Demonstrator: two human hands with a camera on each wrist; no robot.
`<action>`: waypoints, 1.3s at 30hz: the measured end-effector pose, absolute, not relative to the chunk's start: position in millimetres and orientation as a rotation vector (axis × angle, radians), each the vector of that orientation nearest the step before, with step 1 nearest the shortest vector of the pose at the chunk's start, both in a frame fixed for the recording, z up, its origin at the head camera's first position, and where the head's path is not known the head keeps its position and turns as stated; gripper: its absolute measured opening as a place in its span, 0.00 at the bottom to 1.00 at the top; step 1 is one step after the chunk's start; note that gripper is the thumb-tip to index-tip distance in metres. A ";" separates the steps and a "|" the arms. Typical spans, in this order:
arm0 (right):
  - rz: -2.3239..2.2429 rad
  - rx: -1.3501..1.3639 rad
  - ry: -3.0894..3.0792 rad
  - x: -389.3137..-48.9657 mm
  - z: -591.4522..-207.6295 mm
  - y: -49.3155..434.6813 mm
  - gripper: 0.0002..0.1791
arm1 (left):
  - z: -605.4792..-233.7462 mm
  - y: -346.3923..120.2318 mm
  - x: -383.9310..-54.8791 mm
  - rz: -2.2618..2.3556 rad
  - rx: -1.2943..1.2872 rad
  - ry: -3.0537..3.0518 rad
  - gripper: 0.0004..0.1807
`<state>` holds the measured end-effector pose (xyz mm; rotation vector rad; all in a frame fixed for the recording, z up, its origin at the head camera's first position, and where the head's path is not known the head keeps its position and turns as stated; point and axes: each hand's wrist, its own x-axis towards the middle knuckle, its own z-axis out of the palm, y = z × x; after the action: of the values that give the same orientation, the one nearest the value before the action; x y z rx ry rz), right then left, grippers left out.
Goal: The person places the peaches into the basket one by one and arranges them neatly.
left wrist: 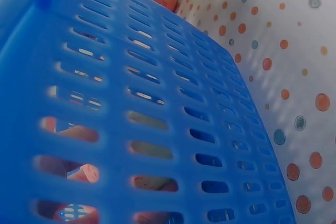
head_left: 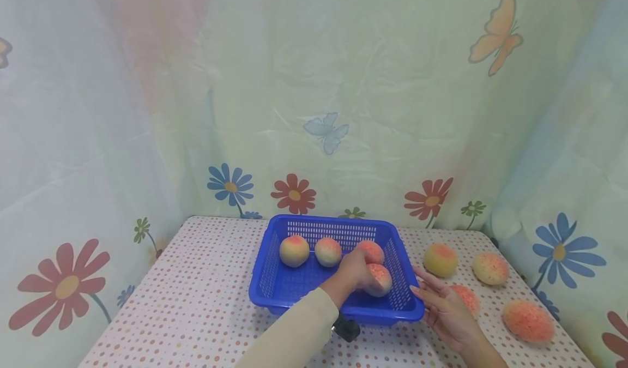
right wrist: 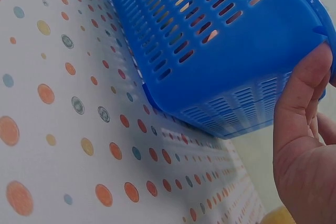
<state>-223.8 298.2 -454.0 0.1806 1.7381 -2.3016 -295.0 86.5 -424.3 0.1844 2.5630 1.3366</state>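
Note:
A blue plastic basket with slotted walls stands on the table and holds several yellow-and-pink peaches. My left hand reaches over its front edge and grips the front right peach; the fingertips are partly hidden. Another peach lies just behind that hand. Two more, a left peach and a middle peach, sit toward the back wall. My right hand holds the basket's right rim near the front corner, its digits at the rim in the right wrist view.
Right of the basket lie several loose peaches: one at the back, one farther right, one partly behind my right hand and a redder one near the right edge. A dotted cloth covers the table; a flowered curtain surrounds it.

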 end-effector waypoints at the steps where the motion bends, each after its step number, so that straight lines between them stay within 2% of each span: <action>1: -2.304 0.181 1.736 -223.7 -453.9 298.3 0.34 | -424.0 86.6 -295.0 1.336 0.181 2.562 0.33; 11: -2.306 0.179 1.738 -223.0 -454.6 298.5 0.33 | -424.1 87.0 -295.8 1.302 0.204 2.599 0.34; 21: -2.307 0.161 1.765 -222.4 -454.0 296.8 0.27 | -418.3 83.4 -296.0 1.299 0.211 2.594 0.40; 30: -2.289 0.173 1.789 -222.4 -454.7 296.6 0.32 | -416.7 71.6 -297.1 1.348 0.267 2.593 0.39; 35: -2.276 0.196 1.807 -221.6 -453.8 296.0 0.27 | -415.5 60.2 -297.5 1.319 0.283 2.616 0.41; 39: -2.261 0.221 1.831 -221.2 -451.7 295.5 0.26 | -413.7 52.7 -297.5 1.286 0.305 2.657 0.38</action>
<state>-221.2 295.5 -451.7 0.2209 1.8314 -2.2608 -297.5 52.7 -413.7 0.3051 2.6567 1.2855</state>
